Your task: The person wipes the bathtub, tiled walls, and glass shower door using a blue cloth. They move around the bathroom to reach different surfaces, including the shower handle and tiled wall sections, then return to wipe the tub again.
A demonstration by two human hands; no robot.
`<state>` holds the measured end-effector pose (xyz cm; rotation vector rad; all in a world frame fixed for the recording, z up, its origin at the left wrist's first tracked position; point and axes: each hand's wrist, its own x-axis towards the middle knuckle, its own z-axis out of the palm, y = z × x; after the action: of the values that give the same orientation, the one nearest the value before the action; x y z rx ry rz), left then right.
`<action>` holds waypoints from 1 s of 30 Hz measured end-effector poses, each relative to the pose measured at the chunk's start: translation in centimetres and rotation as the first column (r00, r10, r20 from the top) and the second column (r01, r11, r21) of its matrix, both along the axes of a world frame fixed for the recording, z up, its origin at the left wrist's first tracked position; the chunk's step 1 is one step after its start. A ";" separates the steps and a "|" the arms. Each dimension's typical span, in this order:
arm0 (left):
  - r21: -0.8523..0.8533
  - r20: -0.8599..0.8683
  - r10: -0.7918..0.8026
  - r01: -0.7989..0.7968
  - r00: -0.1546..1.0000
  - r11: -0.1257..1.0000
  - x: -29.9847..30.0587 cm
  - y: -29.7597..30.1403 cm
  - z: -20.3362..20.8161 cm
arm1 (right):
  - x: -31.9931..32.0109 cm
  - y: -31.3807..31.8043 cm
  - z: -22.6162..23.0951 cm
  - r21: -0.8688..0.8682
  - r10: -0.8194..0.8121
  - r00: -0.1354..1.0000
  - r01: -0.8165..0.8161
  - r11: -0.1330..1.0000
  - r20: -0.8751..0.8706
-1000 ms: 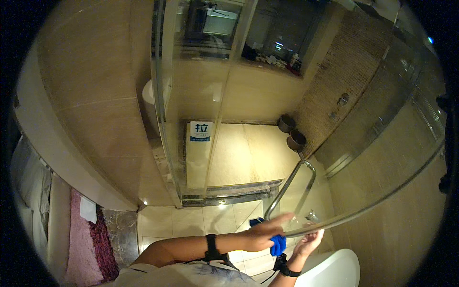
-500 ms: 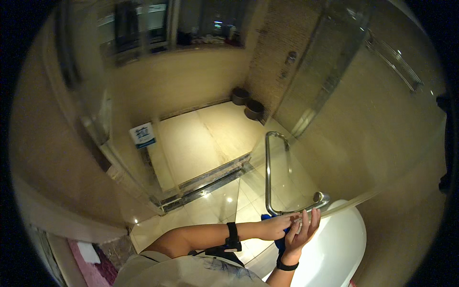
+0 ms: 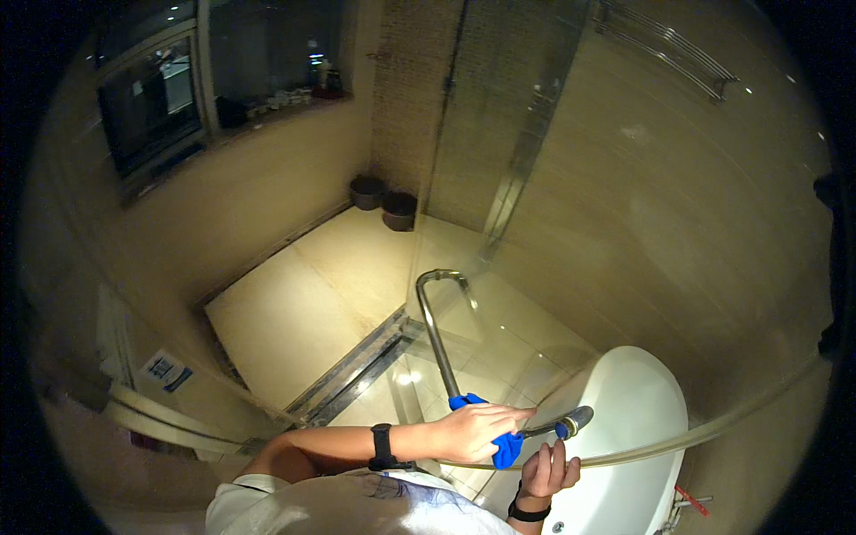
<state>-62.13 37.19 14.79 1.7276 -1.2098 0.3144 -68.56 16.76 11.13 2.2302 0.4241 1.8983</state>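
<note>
Floor (image 3: pixel 294 290) bears buckets (image 3: pixel 399 217) (two, dark).

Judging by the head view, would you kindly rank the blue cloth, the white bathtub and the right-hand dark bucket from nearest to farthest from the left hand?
1. Blue cloth: touching the left hand.
2. White bathtub: off to the hand's right.
3. Right-hand dark bucket: far ahead, slightly left.

The shower floor (image 3: pixel 294 294) is brightly lit, the window (image 3: pixel 267 53) left dark. Glare is thrown back by tiles (image 3: pixel 379 392) beside the shower floor's near edge, and the metal handle (image 3: pixel 435 339) is streaked with highlights. Straight edges are bent toward the blackened periphery.
</note>
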 end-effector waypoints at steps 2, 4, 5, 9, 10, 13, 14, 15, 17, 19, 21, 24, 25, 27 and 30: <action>0.020 -0.071 0.009 -0.008 0.997 1.000 1.2 0.0 0.2 | 0.1 -0.9 -0.4 -0.023 -0.055 0.998 0.055 0.998 0.002; 0.021 -0.103 0.018 -0.016 0.995 1.000 2.5 0.1 0.7 | 0.2 -1.7 -0.4 0.012 -0.037 0.998 0.038 0.999 -0.045; 0.036 -0.093 0.004 0.000 0.996 0.999 3.0 0.2 0.9 | 0.2 -1.9 -0.2 0.013 -0.062 0.997 0.062 0.998 -0.043; 0.079 -0.046 -0.050 0.054 0.998 0.995 5.8 0.5 2.5 | 1.0 -2.1 1.9 0.138 -0.113 0.985 0.131 0.982 -0.127; 0.095 -0.026 -0.060 0.062 0.998 0.994 6.6 0.9 2.8 | 1.6 -1.8 2.7 0.199 -0.058 0.987 0.088 0.976 -0.152; 0.069 0.021 -0.136 0.135 0.990 0.988 9.7 1.7 3.4 | 2.3 0.4 5.1 0.388 -0.061 0.972 0.147 0.910 -0.226; 0.057 0.043 -0.149 0.146 0.988 0.988 10.6 2.2 3.5 | 2.9 1.4 5.6 0.551 0.036 0.983 0.069 0.832 -0.178; 0.051 0.075 -0.155 0.151 0.985 0.987 11.6 2.9 3.6 | 3.1 2.4 6.2 0.647 -0.021 0.975 0.162 0.745 -0.220; 0.045 0.120 -0.176 0.172 0.977 0.984 13.5 4.5 3.6 | 4.3 4.0 7.4 0.679 -0.136 0.950 0.296 0.672 -0.280; 0.029 0.182 -0.181 0.179 0.967 0.983 16.1 6.2 3.6 | 6.5 6.0 8.0 0.723 -0.185 0.919 0.388 0.572 -0.347; 0.049 0.211 -0.217 0.211 0.953 0.976 17.5 8.3 3.1 | 8.5 9.1 7.4 0.652 -0.208 0.931 0.360 0.667 -0.301; 0.052 0.242 -0.244 0.239 0.939 0.970 20.6 10.3 3.5 | 12.1 14.6 7.5 0.727 0.181 0.939 0.097 0.679 -0.294; 0.045 0.252 -0.257 0.254 0.933 0.966 21.5 10.9 3.8 | 13.2 16.3 7.8 0.722 0.321 0.858 0.079 0.688 -0.400; 0.033 0.257 -0.272 0.273 0.928 0.962 23.7 12.0 4.3 | 16.3 18.9 7.8 0.743 0.401 0.801 0.080 0.664 -0.445; -0.189 0.371 -0.186 0.270 0.910 0.944 26.9 12.2 6.3 | 21.2 19.6 9.3 0.675 0.382 0.883 -0.109 0.730 -0.272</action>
<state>-35.24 49.34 21.13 1.3401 -1.5492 0.6166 -47.39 36.38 20.41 3.1980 0.1209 1.9106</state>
